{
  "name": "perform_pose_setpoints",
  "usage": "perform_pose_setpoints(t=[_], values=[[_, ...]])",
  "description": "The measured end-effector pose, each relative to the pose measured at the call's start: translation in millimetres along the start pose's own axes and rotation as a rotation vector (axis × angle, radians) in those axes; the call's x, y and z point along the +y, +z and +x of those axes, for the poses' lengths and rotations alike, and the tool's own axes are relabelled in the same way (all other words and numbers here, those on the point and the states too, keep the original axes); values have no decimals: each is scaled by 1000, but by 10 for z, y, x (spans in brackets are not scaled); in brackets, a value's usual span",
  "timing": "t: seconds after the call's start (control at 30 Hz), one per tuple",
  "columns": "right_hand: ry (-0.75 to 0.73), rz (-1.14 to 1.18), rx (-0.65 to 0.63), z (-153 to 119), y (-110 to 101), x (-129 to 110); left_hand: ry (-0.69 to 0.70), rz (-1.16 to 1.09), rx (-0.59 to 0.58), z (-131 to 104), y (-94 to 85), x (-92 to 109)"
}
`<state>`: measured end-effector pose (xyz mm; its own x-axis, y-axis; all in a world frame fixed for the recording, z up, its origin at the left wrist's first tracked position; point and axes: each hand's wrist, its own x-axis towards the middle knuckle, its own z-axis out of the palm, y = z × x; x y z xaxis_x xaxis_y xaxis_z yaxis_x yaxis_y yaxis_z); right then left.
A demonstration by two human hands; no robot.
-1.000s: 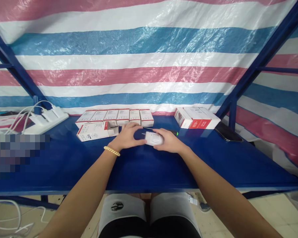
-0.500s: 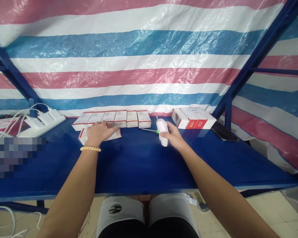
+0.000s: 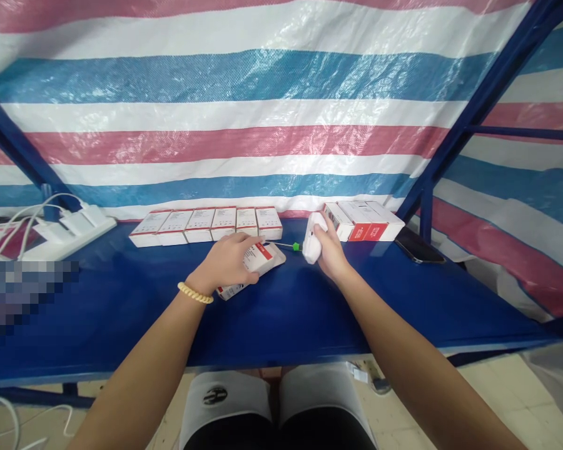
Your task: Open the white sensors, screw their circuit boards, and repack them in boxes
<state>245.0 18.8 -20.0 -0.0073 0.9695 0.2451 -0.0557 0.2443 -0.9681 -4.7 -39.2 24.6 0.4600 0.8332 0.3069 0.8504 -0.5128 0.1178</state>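
Note:
My left hand grips a small white-and-red cardboard box from above, thumb on the near side. The box lies slanted over the blue table, its right end flap open. In my right hand is a white plastic device, held by its side; what kind it is I cannot tell. Between the two hands, a screwdriver with a green part and a thin metal shaft lies behind the box, its handle partly hidden by the device.
Several white-and-red boxes stand in a row at the back. More boxes stand at the back right, beside a dark phone. A white power strip with plugs and cables lies left. A striped sheet hangs behind the blue table.
My left hand has brought the box from in front of the row to the right and nearer to me. My right hand has turned the white device slightly and shifted it a little right.

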Motion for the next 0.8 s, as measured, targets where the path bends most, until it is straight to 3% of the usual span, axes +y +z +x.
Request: perform_pose_setpoints(t=[0.1, 0.23, 0.57, 0.8], values=[[100, 144, 57, -18, 35, -63, 118, 85, 112, 16, 25, 130], [148, 251, 105, -50, 70, -119, 153, 167, 175, 35, 127, 267], [33, 324, 3, -131, 186, -65, 89, 232, 312, 69, 293, 436], [-164, 114, -123, -128, 153, -21, 164, 251, 536, 82, 379, 407]])
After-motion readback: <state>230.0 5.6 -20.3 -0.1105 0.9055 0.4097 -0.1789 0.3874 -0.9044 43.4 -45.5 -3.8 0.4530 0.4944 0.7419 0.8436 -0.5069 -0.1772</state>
